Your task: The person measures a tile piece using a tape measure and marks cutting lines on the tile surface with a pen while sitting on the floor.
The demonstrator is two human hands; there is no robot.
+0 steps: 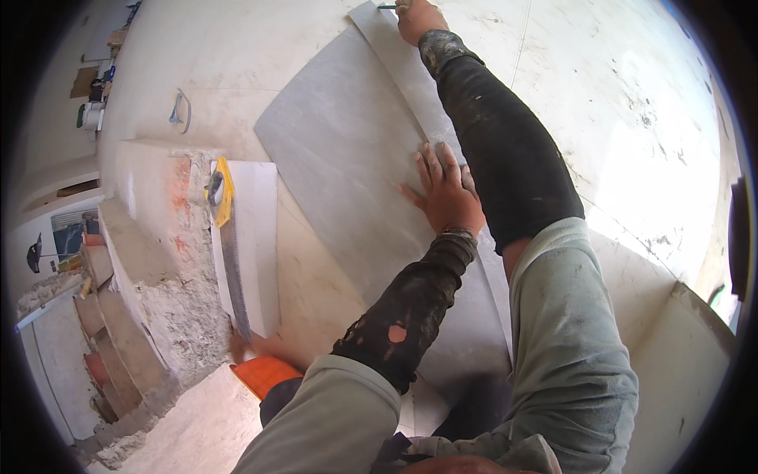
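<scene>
A large grey marbled tile point(339, 150) lies flat in front of me. A long, narrow grey strip point(403, 75) rests along its right side. My left hand point(448, 193) presses down where strip and tile meet, fingers spread. Up at the far end of the strip, my right hand point(420, 20) pinches a thin green pencil point(387, 7), whose tip points left over the strip. Both forearms wear dark, dirt-marked sleeves, and the right one reaches out past the left hand.
To the left, a handsaw with a yellow handle point(224, 189) leans by a white panel point(264, 245), beside a broken masonry edge point(185, 316). An orange object point(264, 375) sits near my left elbow. A small blue-grey looped item point(181, 110) lies on the pale floor.
</scene>
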